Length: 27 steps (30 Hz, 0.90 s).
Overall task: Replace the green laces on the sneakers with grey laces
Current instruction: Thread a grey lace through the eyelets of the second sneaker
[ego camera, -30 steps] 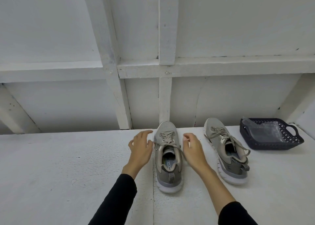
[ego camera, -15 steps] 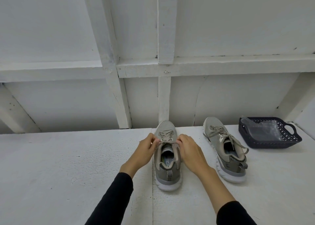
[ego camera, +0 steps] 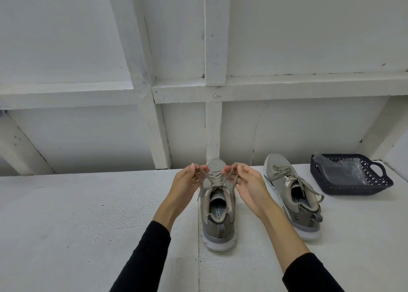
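Whereas 0.5 s ago both hands sat low at the tongue of the centre sneaker (ego camera: 217, 205), they're now lifted w/ lace ends drawn up and apart: bow looks undone. Left hand (ego camera: 187, 184) pinches one end of the lace (ego camera: 215, 179), right hand (ego camera: 247, 182) pinches the other, fingers curled round it. Lace reads greyish-tan; can't confirm colour. Second sneaker (ego camera: 291, 194), right of centre on the table (ego camera: 66, 214), is laced and tied. Basket (ego camera: 351, 173) at far right holds a clear bag. Judgement: unlacing of shoe one just starting.
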Motion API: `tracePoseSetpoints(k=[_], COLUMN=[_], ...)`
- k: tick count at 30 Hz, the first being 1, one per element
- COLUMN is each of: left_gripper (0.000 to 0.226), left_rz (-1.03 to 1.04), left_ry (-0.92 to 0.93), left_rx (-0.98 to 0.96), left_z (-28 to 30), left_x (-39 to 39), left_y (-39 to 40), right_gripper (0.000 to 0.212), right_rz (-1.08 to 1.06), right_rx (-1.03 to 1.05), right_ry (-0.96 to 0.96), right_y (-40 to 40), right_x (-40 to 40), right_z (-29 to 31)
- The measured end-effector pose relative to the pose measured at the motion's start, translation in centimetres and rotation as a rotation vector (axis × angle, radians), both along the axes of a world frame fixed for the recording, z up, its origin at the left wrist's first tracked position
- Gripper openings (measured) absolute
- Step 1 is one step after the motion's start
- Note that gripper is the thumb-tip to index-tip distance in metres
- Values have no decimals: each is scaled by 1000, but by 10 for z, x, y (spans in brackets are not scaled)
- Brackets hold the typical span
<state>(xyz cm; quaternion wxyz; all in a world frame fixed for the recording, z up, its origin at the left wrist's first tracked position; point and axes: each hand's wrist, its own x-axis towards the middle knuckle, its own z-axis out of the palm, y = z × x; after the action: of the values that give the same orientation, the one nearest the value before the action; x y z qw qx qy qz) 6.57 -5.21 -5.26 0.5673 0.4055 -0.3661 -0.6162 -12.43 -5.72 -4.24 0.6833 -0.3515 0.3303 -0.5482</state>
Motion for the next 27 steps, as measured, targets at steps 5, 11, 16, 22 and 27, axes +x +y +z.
tracePoseSetpoints(k=[5,11,16,22,27], left_gripper=[21,22,14,20,22], left_rz=[98,135,-59,-32,-2], left_ry=[78,-323,-426,-411,-465], left_rx=[8,-78,-144,-105,-115], left_z=[-2,-11,-14,-12,-17], left_x=[-27,-27,-24,-21,-24], left_y=[-7,-13,-10,-12,-16], right_gripper=[19,16,11,8,13], right_rz=[-122,-203,-168,-146,-102], right_rx=[55,62,95,106,84], right_ry=[42,185,318,364,347], right_y=[-8,-11,-13,-16,-13], right_x=[19,19,21,21,21], right_z=[-5,-17,-19,-28,-29])
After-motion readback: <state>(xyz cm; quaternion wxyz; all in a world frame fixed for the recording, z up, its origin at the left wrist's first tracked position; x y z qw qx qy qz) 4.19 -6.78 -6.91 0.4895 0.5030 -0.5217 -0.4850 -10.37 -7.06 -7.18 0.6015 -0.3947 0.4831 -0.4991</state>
